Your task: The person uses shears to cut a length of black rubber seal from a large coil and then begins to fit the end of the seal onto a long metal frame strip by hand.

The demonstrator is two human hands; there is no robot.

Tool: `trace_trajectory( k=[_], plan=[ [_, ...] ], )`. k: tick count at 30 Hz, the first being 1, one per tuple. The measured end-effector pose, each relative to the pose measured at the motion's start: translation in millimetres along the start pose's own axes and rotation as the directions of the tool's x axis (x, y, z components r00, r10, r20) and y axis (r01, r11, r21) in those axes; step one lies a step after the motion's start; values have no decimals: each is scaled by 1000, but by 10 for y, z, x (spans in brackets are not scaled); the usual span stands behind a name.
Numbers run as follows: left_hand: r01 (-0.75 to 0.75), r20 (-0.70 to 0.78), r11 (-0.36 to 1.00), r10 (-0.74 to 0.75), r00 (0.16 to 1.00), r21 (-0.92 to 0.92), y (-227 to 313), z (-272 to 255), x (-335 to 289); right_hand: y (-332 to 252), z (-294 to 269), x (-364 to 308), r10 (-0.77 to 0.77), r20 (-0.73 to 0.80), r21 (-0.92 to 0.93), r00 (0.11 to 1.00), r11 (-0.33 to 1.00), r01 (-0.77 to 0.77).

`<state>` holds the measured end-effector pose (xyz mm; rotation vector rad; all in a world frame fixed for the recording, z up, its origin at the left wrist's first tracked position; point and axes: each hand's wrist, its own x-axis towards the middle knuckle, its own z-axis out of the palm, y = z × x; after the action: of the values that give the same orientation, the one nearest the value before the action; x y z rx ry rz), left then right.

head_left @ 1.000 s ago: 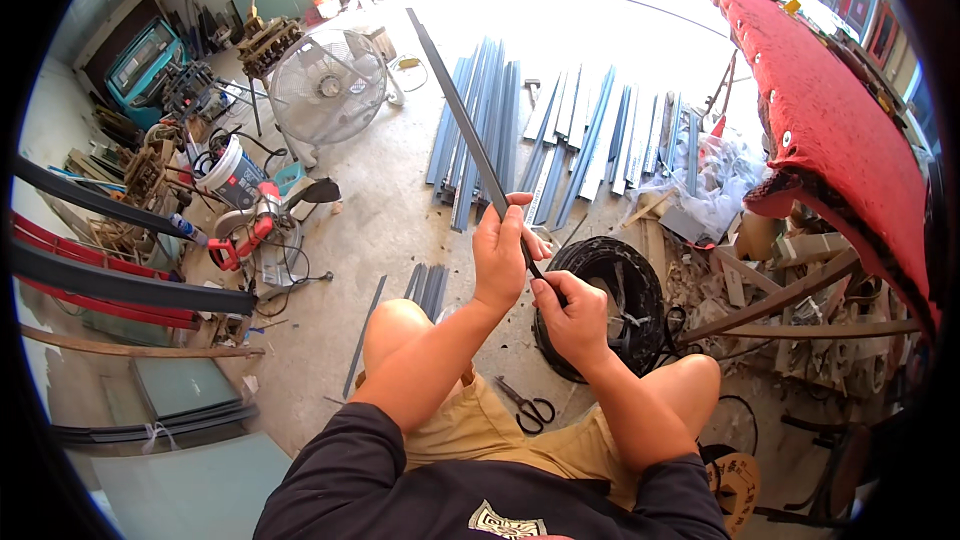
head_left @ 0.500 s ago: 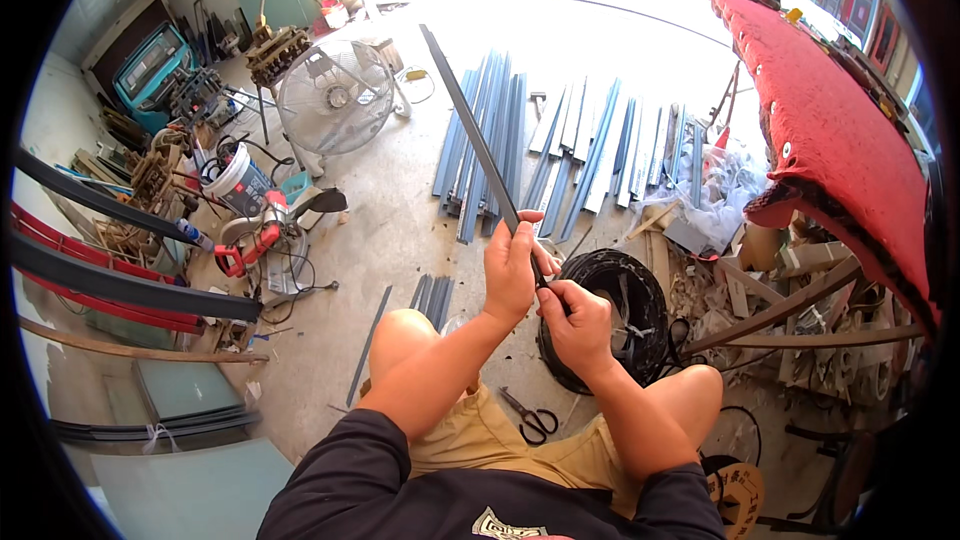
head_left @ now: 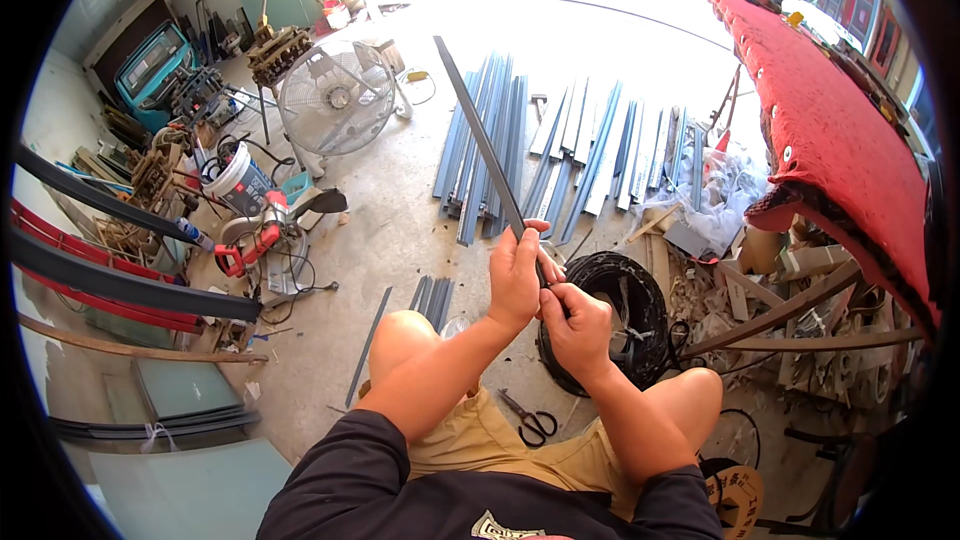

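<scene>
A long, narrow dark grey profile strip point(head_left: 482, 140) slants up and away from me, its far end above the floor. My left hand point(head_left: 514, 275) is closed around it close to the near end. Just beside it, my right hand point(head_left: 580, 325) is closed in a pinch, thumb on top, at that near end; the fingers hide what lies under them. Behind my right hand a coil of black cord-like strip point(head_left: 652, 300) rests on the floor. Black-handled scissors point(head_left: 537, 426) lie between my legs.
Grey and white profile strips point(head_left: 478, 155) lie in rows ahead. Left stand a floor fan point(head_left: 337, 97), a red power saw point(head_left: 262, 235) and a bucket point(head_left: 238, 180). A red-covered bench point(head_left: 830, 90) and scrap pile point(head_left: 800, 285) are at right. Short strips point(head_left: 432, 300) lie by my left knee.
The far end of the profile strip has swung slightly right and down. My left hand has shifted a little to the right and lower; my right hand stays nearly in place.
</scene>
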<state>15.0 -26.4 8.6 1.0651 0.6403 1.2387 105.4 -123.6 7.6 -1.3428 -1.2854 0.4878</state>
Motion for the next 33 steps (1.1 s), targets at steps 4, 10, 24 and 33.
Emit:
trace_trajectory(
  k=[4, 10, 24, 33],
  plan=[
    [-5, 0, 1000, 5, 1000, 4, -6, -8, 13, 25, 6, 43, -23, 15, -3, 1000, 1000, 23],
    [-90, -30, 996, 90, 995, 3, 69, -59, 115, 30, -54, 11, 25, 69, -26, 997, 999, -23],
    [-15, 12, 999, 15, 1000, 35, 2, -32, 46, 17, -39, 14, 6, 47, -3, 999, 1000, -6],
    [-1, 0, 1000, 1, 1000, 20, -37, -36, 56, 22, -35, 17, 4, 49, 12, 999, 1000, -4]
  ],
)
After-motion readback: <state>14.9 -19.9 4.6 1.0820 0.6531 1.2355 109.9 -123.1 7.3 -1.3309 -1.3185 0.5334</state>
